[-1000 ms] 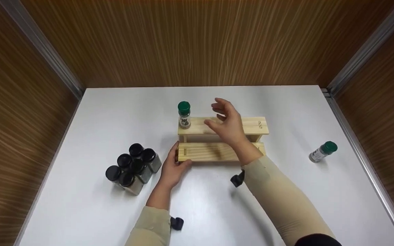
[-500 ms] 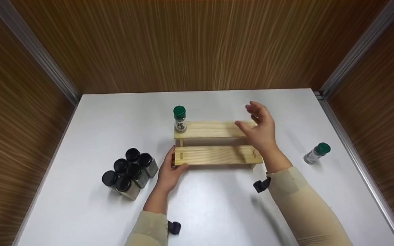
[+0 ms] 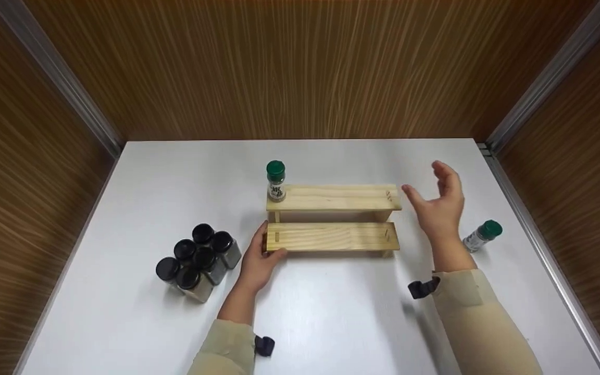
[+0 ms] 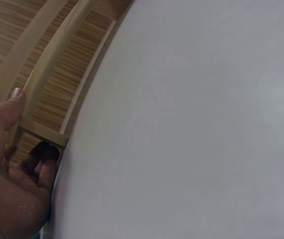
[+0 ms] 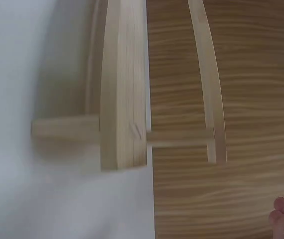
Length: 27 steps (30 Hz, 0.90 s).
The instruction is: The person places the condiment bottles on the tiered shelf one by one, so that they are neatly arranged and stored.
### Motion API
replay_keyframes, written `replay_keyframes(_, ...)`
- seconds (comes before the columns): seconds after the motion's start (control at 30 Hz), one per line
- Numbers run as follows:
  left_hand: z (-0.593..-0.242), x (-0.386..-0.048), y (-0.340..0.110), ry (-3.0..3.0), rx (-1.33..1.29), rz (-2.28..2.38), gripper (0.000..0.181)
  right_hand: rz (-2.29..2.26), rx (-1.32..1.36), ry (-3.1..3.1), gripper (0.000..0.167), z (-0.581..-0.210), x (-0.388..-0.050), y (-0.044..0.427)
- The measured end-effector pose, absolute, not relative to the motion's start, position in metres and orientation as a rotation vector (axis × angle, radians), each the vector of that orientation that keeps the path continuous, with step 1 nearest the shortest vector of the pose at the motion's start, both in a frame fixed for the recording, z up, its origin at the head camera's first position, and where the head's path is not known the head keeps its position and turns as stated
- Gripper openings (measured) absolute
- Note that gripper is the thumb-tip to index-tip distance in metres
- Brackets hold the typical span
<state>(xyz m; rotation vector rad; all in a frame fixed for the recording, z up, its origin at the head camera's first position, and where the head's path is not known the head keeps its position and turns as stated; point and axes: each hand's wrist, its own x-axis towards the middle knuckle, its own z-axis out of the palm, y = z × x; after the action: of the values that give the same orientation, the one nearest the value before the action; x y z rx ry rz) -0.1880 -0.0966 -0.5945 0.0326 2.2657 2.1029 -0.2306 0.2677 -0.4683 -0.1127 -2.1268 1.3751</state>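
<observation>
A two-step wooden rack (image 3: 331, 237) stands mid-table. My left hand (image 3: 258, 263) grips the left end of its lower step, thumb on the front edge; in the left wrist view the left hand (image 4: 17, 184) has its fingers around the end of the wood (image 4: 57, 45). A green-capped bottle (image 3: 276, 182) stands upright on the upper step's left end. Right of the rack, my right hand (image 3: 441, 211) hangs in the air, empty, thumb and fingers apart. Just beyond it, a second green-capped bottle (image 3: 481, 236) looks tilted on the table. The right wrist view has the rack (image 5: 127, 89) and some fingertips (image 5: 281, 205).
Several black-capped jars (image 3: 203, 260) stand in a cluster left of my left hand. Wood-grain panels (image 3: 300, 67) rise behind the white table (image 3: 321, 323) and along both its sides.
My right hand has moved right, from over the upper step to past the rack's right end, near the second green-capped bottle. The left hand keeps its hold. The head view has shifted slightly.
</observation>
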Motion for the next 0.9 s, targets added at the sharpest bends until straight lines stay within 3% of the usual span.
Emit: replay_keyframes(0.9,-0.589,-0.190,-0.092,2.263,0.067,2.108,0.086,1.166,-0.608,-2.091,0.082,-0.496,-0.181,0.369)
